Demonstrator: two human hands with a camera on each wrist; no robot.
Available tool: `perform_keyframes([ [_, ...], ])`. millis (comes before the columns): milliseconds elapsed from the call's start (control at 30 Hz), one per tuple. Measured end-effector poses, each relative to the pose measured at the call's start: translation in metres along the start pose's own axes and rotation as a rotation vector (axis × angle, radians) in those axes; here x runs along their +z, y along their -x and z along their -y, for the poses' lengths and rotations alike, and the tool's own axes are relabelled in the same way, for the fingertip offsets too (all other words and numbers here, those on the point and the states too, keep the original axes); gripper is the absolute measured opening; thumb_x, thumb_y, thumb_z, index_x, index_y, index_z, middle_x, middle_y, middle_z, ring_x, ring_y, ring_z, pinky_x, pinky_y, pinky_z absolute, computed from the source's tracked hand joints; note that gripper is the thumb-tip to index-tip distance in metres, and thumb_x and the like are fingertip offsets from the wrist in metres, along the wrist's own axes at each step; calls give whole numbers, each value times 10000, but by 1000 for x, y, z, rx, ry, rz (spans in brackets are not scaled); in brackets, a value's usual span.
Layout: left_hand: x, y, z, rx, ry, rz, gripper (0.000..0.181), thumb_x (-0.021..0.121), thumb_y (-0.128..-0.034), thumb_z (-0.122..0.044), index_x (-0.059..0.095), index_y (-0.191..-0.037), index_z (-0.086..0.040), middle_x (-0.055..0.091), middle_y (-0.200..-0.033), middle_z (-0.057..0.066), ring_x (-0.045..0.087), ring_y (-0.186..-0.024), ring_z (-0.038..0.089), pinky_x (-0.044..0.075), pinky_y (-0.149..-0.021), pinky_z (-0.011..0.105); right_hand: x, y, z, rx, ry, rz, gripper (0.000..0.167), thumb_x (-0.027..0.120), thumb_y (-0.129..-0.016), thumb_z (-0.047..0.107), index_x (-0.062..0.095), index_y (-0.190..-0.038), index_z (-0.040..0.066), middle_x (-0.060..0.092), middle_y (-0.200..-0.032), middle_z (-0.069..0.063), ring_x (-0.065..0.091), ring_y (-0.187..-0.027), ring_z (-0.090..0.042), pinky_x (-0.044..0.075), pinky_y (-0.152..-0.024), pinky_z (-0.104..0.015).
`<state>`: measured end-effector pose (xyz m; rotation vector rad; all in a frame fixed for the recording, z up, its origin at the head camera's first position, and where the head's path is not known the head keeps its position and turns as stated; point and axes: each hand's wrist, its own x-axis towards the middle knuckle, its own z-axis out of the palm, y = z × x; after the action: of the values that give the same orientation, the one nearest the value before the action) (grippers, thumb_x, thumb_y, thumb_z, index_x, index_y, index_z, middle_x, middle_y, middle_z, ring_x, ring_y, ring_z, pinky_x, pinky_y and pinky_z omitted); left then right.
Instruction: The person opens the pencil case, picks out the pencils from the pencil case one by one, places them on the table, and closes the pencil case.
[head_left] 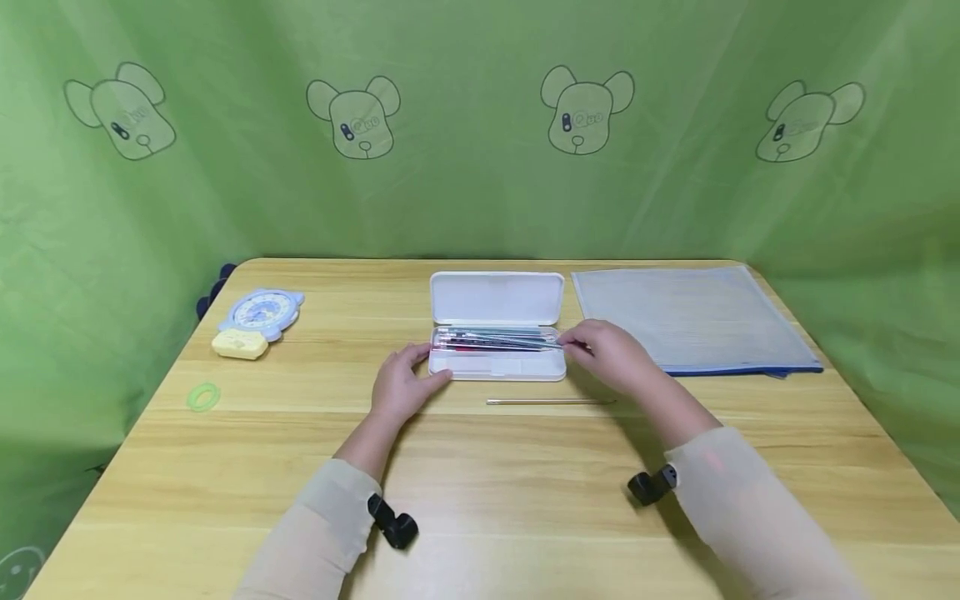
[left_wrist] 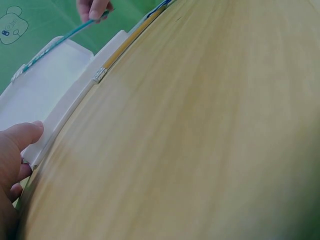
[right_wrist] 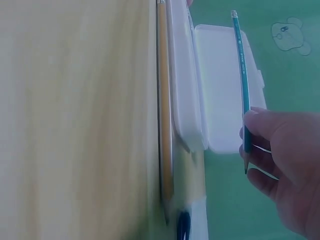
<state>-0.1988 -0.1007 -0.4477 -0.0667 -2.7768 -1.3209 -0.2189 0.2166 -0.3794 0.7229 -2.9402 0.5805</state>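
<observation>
A white pencil case lies with its lid raised, several pencils and pens inside it. At its left end my left hand holds the case, thumb on the front rim in the left wrist view. My right hand pinches a teal pencil near its sharpened tip, above the case's right end. That pencil's eraser end points up and away in the right wrist view. In front of the case a natural-wood pencil lies on the table, its tip to the right.
A translucent zip pouch with a blue edge lies at the right of the wooden table. At the left are a blue clock-like toy, a yellow block and a green ring. Green cloth hangs behind.
</observation>
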Motion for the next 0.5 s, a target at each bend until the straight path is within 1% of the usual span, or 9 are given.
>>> perform_keyframes([
  [167,1,0,1,4,-6,-2,630,764,-822,-369,581,-1333,-50,609,-1364,121,450,-1393,314,191,-1261,414,-3,23,-3,3,-13,-1,170,606,-946,80,721,-1060,29,711,-992,-118,653,-925,-267,561,-846,-464],
  [233,1,-1,1,4,-8,-1,631,764,-822,-369,580,-1333,-49,608,-1365,122,460,-1386,307,186,-1263,409,-3,32,-3,6,-16,7,159,610,-945,85,723,-1048,42,712,-993,-104,654,-935,-265,561,-854,-468],
  [300,1,-1,1,-1,-8,0,632,765,-822,-370,579,-1335,-51,605,-1368,121,445,-1397,307,182,-1264,406,-3,41,-4,24,-26,23,152,612,-948,97,725,-1044,63,712,-1008,-90,653,-962,-264,559,-873,-472],
  [400,2,-1,1,-5,-10,-2,636,765,-820,-373,578,-1337,-54,601,-1373,120,432,-1405,314,184,-1263,409,-1,52,-4,53,-53,49,138,620,-947,112,731,-1027,97,714,-1007,-61,650,-968,-245,557,-867,-458],
  [500,2,-1,1,-2,-9,-3,635,765,-819,-370,579,-1336,-53,602,-1371,122,422,-1411,323,186,-1262,415,2,63,-5,79,-77,79,122,634,-941,131,737,-1006,128,711,-974,-18,643,-932,-194,558,-835,-421],
])
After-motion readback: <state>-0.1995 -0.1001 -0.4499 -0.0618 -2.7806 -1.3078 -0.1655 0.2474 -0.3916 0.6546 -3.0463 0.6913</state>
